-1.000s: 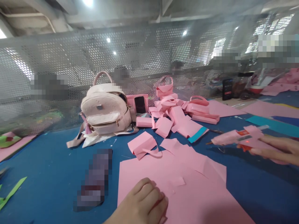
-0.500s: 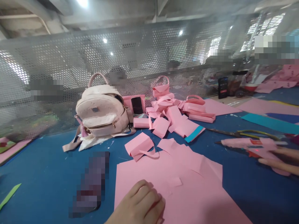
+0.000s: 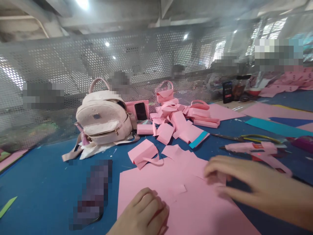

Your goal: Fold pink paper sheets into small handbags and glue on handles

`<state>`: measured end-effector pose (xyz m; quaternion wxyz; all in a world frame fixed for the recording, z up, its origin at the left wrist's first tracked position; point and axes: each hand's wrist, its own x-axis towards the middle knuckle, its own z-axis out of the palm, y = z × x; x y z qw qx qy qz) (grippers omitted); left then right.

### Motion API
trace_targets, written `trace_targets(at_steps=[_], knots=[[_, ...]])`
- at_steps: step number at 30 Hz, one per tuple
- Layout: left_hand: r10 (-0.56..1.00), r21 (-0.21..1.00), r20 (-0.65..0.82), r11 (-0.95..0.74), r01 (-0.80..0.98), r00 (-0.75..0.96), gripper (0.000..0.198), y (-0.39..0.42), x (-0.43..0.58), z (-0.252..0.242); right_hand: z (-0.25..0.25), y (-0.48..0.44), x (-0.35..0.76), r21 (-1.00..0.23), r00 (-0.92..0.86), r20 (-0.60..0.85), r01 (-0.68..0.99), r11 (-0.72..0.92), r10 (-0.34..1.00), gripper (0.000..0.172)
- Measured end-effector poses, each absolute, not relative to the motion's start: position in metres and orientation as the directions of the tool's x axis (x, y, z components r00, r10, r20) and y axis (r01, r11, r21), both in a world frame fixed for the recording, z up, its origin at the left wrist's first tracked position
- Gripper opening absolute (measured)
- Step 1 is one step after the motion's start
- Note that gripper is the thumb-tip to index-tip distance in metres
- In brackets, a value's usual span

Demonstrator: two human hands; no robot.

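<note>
My left hand rests at the near edge of a large pink paper sheet, fingers curled together; anything beneath them is hidden. Over the right side of the paper, my right hand is open, thumb apart from the bent fingers, slightly blurred, with nothing seen in it. A small pink paper scrap lies on the sheet between the hands. Behind my right hand, a pink hot glue gun lies on its side on the blue table, a red light showing. A small folded pink paper bag sits at the sheet's far edge.
A cream backpack stands back left, with a phone beside it. Pink paper pieces are heaped at the centre. Scissors and a teal strip lie right. A perforated metal screen closes off the back.
My right hand has let go of the glue gun's handle and moved left over the pink paper. My left hand stays curled on the sheet. The view has shifted slightly.
</note>
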<state>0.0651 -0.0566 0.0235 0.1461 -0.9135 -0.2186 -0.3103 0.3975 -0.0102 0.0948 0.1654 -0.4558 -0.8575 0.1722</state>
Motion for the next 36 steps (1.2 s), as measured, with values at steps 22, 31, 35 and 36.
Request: trace_targets(at_steps=[22, 31, 35, 36], knots=[[0.290, -0.137, 0.796, -0.767, 0.626, 0.531, 0.033, -0.045, 0.078, -0.007, 0.048, 0.028, 0.305, -0.630, -0.763, -0.045, 0.523, 0.574, 0.645, 0.018], [0.310, -0.089, 0.826, -0.754, 0.651, 0.471, 0.030, -0.045, 0.079, -0.021, 0.029, 0.020, 0.306, -0.703, -0.715, 0.080, 0.453, 0.548, 0.695, 0.017], [0.317, -0.082, 0.815, -0.765, 0.638, 0.485, 0.030, -0.045, 0.079, -0.019, 0.030, 0.015, 0.304, -0.672, -0.701, 0.073, 0.491, 0.555, 0.709, 0.022], [0.323, -0.075, 0.817, -0.762, 0.644, 0.478, 0.029, -0.046, 0.079, -0.018, 0.032, 0.014, 0.303, -0.663, -0.699, 0.068, 0.502, 0.555, 0.712, 0.022]])
